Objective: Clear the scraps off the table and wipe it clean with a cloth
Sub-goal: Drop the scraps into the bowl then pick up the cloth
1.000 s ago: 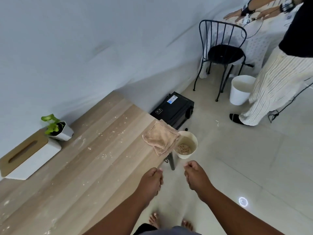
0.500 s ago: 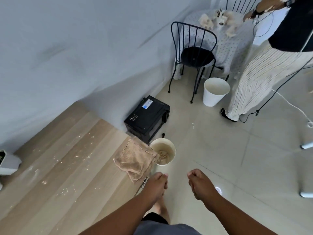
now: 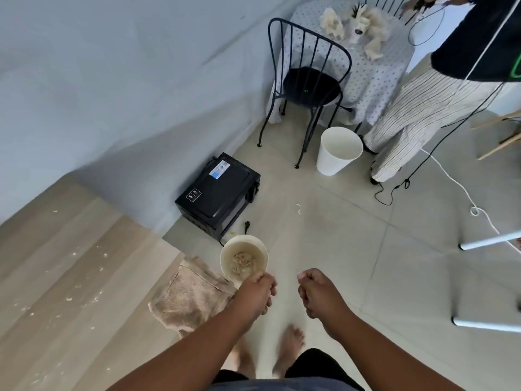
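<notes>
Cloth (image 3: 189, 297) is laid at the table (image 3: 70, 277) corner, just beside the left hand (image 3: 255, 294); both the left and the right hand (image 3: 320, 294) are curled, with nothing held.

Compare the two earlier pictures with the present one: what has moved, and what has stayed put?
The view has swung right, off the table's plant end. The left hand has reached the rim of the scrap bucket; whether it grips is unclear. The right hand stays fisted, empty. The cloth still lies at the table corner.

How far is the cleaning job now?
Some scraps already lie in the small bin. Both the left hand and right hand are curled, holding nothing visible. Crumbs still dot the table; the cloth lies unused at its edge.
</notes>
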`<state>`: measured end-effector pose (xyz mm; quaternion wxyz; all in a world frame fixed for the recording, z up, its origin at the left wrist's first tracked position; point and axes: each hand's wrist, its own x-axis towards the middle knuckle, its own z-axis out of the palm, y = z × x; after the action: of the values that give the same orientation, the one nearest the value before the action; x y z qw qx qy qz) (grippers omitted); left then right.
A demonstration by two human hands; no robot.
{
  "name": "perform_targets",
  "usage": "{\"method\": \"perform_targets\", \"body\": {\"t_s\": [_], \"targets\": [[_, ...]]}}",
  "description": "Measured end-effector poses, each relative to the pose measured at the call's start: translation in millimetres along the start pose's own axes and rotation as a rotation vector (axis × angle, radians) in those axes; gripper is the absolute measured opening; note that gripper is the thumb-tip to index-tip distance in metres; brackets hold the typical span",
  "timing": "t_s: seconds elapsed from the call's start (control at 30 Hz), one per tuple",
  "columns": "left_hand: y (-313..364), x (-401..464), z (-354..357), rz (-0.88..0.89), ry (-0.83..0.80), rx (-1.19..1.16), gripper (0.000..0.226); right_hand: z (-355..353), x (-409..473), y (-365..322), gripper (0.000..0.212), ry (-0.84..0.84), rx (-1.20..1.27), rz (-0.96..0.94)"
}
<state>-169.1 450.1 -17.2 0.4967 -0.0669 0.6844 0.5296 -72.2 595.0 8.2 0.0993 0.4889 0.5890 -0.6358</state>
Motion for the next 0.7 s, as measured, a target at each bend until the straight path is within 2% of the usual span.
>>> {"method": "perform_targets", "body": {"t_s": [0.17, 0.37, 0.53, 0.7], "targets": [[2, 8, -4, -0.052, 0.082, -0.072, 0.015, 0, 32, -8, 0.015, -0.058, -0.09, 0.02], [9, 16, -8, -0.13, 0.236, -0.223, 0.019, -6, 78, -26, 0.016, -0.242, -0.184, 0.019], [16, 33, 23, -0.158, 0.39, -0.286, 0.017, -21, 124, -41, 0.017, -0.343, -0.242, 0.026], [19, 59, 57, -0.207, 0.433, -0.371, 0.02, -43, 175, -48, 0.015, -0.343, -0.383, -0.008]]}}
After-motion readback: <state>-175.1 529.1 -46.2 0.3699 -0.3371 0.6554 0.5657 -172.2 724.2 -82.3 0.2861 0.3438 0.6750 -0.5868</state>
